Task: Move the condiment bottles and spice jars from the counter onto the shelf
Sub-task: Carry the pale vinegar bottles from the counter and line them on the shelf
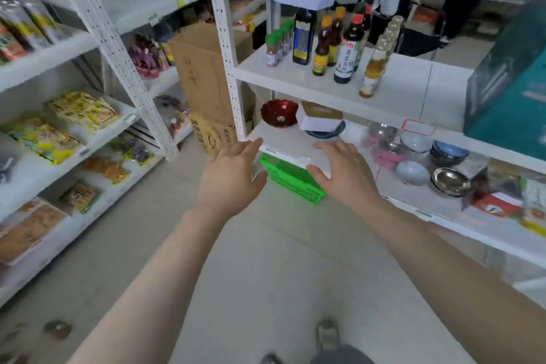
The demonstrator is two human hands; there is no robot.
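Both hands reach forward with fingers spread and relaxed, holding nothing. The left hand (229, 179) hovers just short of the front left corner of the lower shelf (283, 145), its fingertips near the shelf's edge. The right hand (344, 171) lies over that same front edge, fingers straight; whether it touches the board cannot be told.

Above and beyond the hands, the upper shelf (407, 89) carries the bottles, lined up near its left end: small green-capped spice jars (277, 47) farthest left beside the white perforated post (226, 47), then a dark blue-labelled bottle (302, 37), two amber bottles with yellow caps (323, 46), a dark soy bottle with a red cap (348, 52), and a pale clear bottle (373, 68) standing closest to the shelf's front edge. To the right of that bottle the board is bare as far as a teal box (511, 83).

Just past the hands on the lower shelf sit a red glass bowl (279, 112) and a white box (319, 120); farther right are bowls (449, 152). Under the hands a green basket (292, 179) stands on the floor (266, 260), and open floor runs back between the two shelf units. Left of the left hand, another rack (74, 127) holds snack packets.
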